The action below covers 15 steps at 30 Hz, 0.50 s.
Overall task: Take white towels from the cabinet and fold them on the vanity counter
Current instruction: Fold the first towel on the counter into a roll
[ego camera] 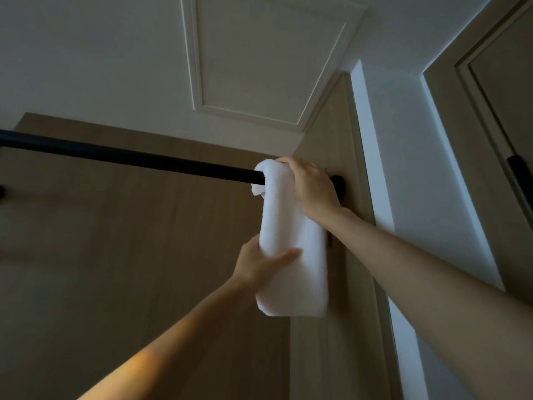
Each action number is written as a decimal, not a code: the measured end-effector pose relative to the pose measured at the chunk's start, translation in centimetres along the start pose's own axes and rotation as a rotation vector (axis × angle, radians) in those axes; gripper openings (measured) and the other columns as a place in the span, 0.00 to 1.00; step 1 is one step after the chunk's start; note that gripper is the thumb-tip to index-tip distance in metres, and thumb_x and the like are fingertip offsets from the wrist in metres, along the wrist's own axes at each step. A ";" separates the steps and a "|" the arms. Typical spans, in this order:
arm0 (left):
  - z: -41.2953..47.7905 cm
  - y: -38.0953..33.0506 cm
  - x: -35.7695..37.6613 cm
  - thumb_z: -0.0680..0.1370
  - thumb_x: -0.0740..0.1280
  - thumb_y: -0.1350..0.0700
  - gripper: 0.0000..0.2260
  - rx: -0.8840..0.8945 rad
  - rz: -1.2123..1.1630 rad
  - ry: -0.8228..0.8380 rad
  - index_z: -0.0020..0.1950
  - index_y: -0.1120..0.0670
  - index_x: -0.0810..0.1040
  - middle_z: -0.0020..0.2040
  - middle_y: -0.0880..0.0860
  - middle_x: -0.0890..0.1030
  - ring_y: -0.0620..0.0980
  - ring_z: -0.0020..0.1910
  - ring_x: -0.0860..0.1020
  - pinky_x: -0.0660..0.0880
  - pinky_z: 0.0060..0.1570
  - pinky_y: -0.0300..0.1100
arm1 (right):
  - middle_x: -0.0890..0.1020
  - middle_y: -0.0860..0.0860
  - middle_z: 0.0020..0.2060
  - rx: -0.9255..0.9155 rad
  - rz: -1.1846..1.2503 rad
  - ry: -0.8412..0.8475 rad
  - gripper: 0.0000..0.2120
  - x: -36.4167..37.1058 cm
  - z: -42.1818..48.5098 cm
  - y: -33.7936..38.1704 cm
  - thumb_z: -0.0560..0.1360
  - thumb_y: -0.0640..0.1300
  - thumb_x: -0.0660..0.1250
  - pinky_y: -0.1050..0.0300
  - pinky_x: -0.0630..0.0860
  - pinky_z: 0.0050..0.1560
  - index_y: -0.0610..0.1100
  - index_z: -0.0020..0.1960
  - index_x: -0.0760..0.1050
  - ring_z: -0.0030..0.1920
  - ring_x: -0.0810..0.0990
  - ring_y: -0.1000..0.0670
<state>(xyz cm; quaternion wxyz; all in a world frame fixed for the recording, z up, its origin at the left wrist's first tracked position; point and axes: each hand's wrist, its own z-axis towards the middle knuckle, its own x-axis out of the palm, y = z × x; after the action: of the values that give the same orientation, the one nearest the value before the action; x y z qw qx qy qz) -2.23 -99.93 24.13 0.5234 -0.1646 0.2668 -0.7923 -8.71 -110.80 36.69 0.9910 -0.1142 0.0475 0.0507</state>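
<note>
A folded white towel (pixel 291 241) hangs over the right end of a black rail (pixel 129 158) inside the wooden cabinet, seen from below. My right hand (pixel 311 184) grips the towel's top where it bends over the rail. My left hand (pixel 261 262) holds the hanging part from the left, thumb across its front. The towel's lower edge hangs free.
The cabinet's wooden side panel (pixel 326 140) stands just right of the towel, with the rail's black mount (pixel 339 187) on it. A white panelled ceiling (pixel 259 59) is above. A door frame with a dark fitting (pixel 519 180) is at the far right.
</note>
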 end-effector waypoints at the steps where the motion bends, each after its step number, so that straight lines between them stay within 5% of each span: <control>1: -0.1 0.3 -0.3 0.66 0.79 0.51 0.17 0.015 0.023 -0.032 0.51 0.52 0.81 0.44 0.48 0.84 0.42 0.39 0.83 0.80 0.36 0.37 | 0.79 0.47 0.59 0.020 -0.013 0.000 0.16 0.1 0.2 -0.1 0.81 0.39 0.53 0.53 0.73 0.54 0.47 0.66 0.72 0.58 0.76 0.46; 5: 0.4 0.5 -1.1 0.69 0.77 0.49 0.14 0.129 0.161 -0.150 0.49 0.55 0.81 0.43 0.49 0.84 0.46 0.42 0.83 0.80 0.41 0.43 | 0.78 0.52 0.47 0.173 0.148 0.072 0.15 -0.6 0.6 0.9 0.83 0.52 0.52 0.55 0.68 0.47 0.47 0.60 0.72 0.49 0.76 0.49; 7: 0.7 0.4 -1.3 0.70 0.76 0.49 0.14 0.153 0.182 -0.174 0.49 0.55 0.81 0.42 0.48 0.83 0.46 0.42 0.82 0.79 0.40 0.41 | 0.78 0.51 0.58 0.158 0.135 0.171 0.18 -1.3 0.4 1.5 0.83 0.55 0.52 0.56 0.66 0.56 0.48 0.66 0.71 0.59 0.73 0.49; 10: 0.6 0.4 -1.2 0.70 0.76 0.49 0.13 0.190 0.196 -0.224 0.48 0.55 0.81 0.41 0.47 0.83 0.45 0.41 0.81 0.76 0.38 0.40 | 0.60 0.50 0.76 0.150 0.096 0.256 0.23 -2.3 -1.0 1.8 0.83 0.54 0.51 0.52 0.52 0.73 0.51 0.77 0.59 0.76 0.54 0.46; 12: 0.2 0.1 -0.6 0.71 0.75 0.49 0.12 0.215 0.206 -0.256 0.47 0.54 0.80 0.40 0.45 0.82 0.43 0.40 0.81 0.74 0.36 0.38 | 0.51 0.53 0.79 0.190 0.085 0.273 0.26 -2.6 -2.5 2.0 0.82 0.55 0.53 0.48 0.47 0.75 0.54 0.79 0.52 0.77 0.46 0.45; 15: -0.3 -0.8 0.8 0.72 0.74 0.49 0.08 0.270 0.218 -0.280 0.44 0.50 0.78 0.37 0.42 0.80 0.38 0.38 0.79 0.71 0.34 0.36 | 0.47 0.55 0.79 0.255 0.031 0.269 0.32 -2.4 -4.8 3.2 0.80 0.59 0.55 0.47 0.54 0.73 0.56 0.79 0.46 0.77 0.44 0.43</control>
<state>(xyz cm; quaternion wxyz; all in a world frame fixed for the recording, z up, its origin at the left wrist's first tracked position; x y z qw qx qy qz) -3.36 -100.30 24.35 0.6553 -0.1715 0.0996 -0.7289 -11.81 -108.99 31.58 0.9813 0.0075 0.1872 0.0439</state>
